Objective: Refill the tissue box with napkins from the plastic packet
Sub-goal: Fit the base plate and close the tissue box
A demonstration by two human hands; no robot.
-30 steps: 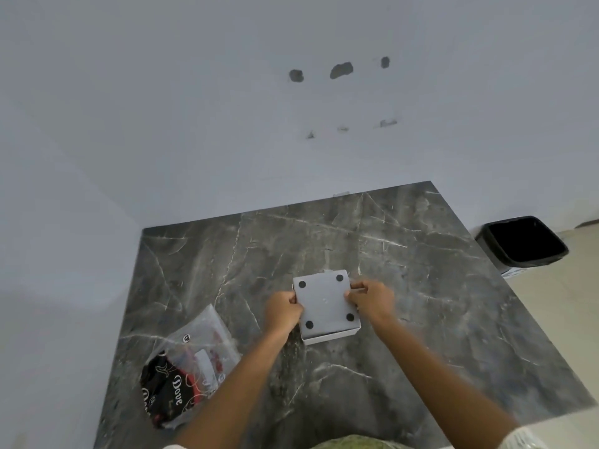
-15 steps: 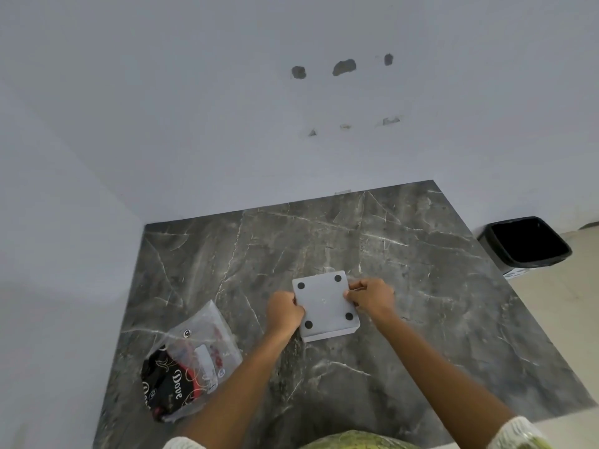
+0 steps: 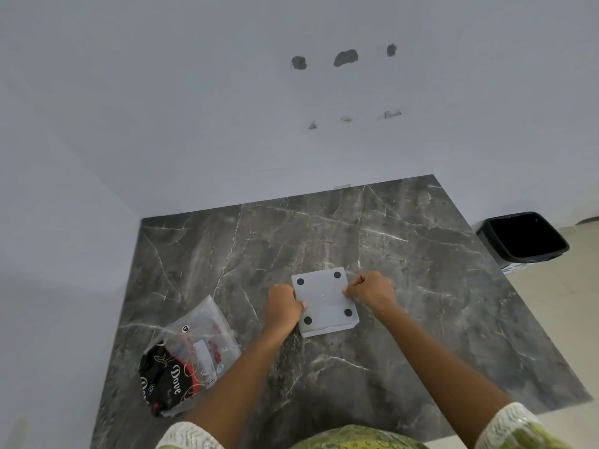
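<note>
The left hand (image 3: 282,306) and right hand (image 3: 369,289) each grip an opposite side of the tissue box (image 3: 325,302), fingers curled against its edges. The box lies bottom up near the middle of the table (image 3: 421,319). The plastic packet (image 3: 188,358) lies near the table's left edge.

- Your tissue box (image 3: 325,303) sits upside down mid-table (image 3: 421,319), your left hand (image 3: 282,308) and right hand (image 3: 372,290) touching its sides.
- The plastic packet (image 3: 188,358) lies near the table's left edge.
- A bin (image 3: 523,238) stands beyond the right edge.
</note>
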